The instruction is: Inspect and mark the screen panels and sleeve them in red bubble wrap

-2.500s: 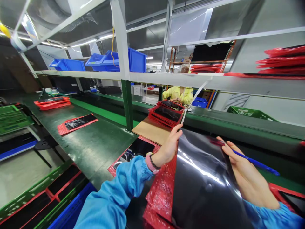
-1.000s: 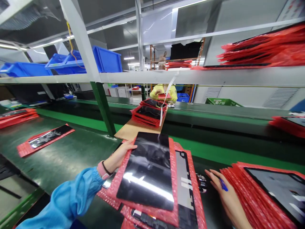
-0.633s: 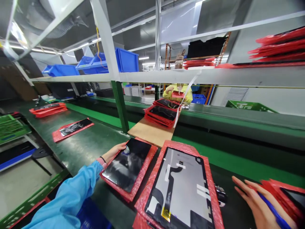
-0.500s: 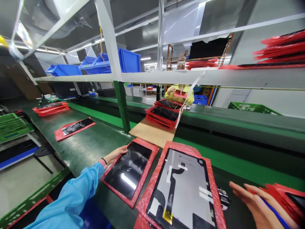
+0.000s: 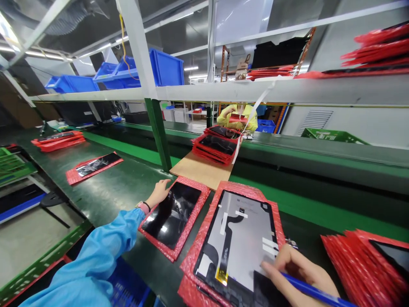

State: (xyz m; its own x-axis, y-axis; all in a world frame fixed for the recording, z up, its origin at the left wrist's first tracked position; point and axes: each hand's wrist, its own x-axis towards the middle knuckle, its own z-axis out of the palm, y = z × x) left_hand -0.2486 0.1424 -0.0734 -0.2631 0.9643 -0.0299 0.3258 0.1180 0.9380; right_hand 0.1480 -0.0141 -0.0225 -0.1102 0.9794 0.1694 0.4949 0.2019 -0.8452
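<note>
We see bright, cool light from ceiling tubes [image 5: 7, 30] at the upper left. Glare spots the screen [image 5: 180, 211] at lower centre; the bench [image 5: 96, 194] shines at left. We find the wide view stretched towards its edges, far detail soft, the upper right corner darkened.

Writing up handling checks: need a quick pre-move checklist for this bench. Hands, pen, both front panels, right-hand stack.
1. Black-faced panel lying on its red wrap: ok.
2. Left hand gripping that panel: cannot tell; fingertips are at its upper left edge.
3. Right hand free: not ok, it holds a blue pen.
4. Pen capped: cannot tell, its ends aren't visible.
5. Grey-backed panel unobstructed: not ok, the right hand covers its lower right part.
6. Red-wrapped stack squared up: not ok, layers fanned.
</note>
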